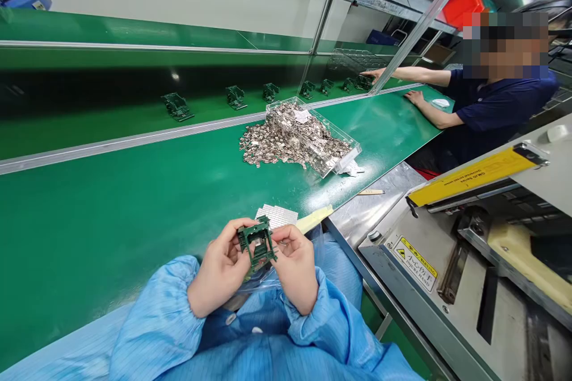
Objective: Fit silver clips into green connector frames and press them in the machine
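Close to my body, my left hand (223, 262) grips the left side of a dark green plastic frame (258, 244) with a square opening. At its right side, my right hand (295, 259) has thumb and fingers closed on the frame's edge; whether a small part is also between them, I cannot tell. Just behind the frame lies a white sheet of small labels (277, 215) on the green bench (147, 208). A pale yellow strip (315, 219) lies beside the sheet. Clear plastic is partly visible beneath my hands.
A clear tray (342, 158) lies among heaped small metal pieces (268, 146). Several green frames, one a near frame (176, 106), stand along the conveyor (89, 110). A grey machine (402, 286) is at right. A co-worker (496, 95) reaches toward the far frames.
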Available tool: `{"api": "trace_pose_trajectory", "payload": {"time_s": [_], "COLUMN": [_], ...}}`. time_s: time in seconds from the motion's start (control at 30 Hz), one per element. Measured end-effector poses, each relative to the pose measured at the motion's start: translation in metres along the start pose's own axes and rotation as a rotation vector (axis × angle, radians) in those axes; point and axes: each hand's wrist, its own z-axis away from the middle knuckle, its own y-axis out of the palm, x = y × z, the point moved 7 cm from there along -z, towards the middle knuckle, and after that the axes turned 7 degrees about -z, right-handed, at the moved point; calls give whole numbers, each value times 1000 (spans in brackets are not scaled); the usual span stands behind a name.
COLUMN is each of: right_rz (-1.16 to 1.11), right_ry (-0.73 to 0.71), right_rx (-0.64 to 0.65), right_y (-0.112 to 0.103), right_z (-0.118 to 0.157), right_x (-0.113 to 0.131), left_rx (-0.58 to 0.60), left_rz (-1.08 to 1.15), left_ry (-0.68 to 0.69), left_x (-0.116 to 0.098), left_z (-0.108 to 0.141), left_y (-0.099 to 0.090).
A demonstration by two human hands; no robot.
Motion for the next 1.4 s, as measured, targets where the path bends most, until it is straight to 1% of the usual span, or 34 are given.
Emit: {"api": "trace_pose_trajectory", "payload": {"time_s": [0.2,0.5,0.6,0.67,0.73,0.8,0.83,0.87,0.9,0.97,1.0,1.07,1.17,1.27,1.4], "right_rz": [-41,-50,-55,-48,-20,26,53,80,103,125,125,120,126,159,245], "right_ry": [7,-58,-70,-64,-67,-64,-45,-16,21,86,100,106,77,9,-101], "right_rx": [47,-31,-21,2,-33,-104,-105,-73,-14,132,185,246,275,256,231], "right_y": [-7,-25,-33,-43,-63,-87,-94,-98,-97,-86,-80,-68,-59,-60,-63], "right_z": [6,16,20,20,17,12,8,5,2,0,1,3,7,10,13], "right_x": [4,8,10,8,3,-7,-15,-24,-33,-51,-57,-65,-69,-69,-66], "left_rx": [15,27,61,100,107,57,30,11,9,51,74,105,122,129,124], "left_rz": [29,-101,-132,-128,-113,-89,-72,-53,-34,-13,-20,-65,-148,-194,-221], "left_ry": [-24,36,47,43,45,59,66,72,75,84,94,122,156,164,166], "left_x": [-5,-15,-17,-20,-22,-23,-23,-21,-19,-14,-10,-5,1,3,0], "left_z": [1,8,11,7,-4,-21,-31,-41,-50,-64,-68,-72,-71,-69,-68], "left_y": [10,27,33,36,34,28,26,26,28,37,43,52,58,56,54]}}
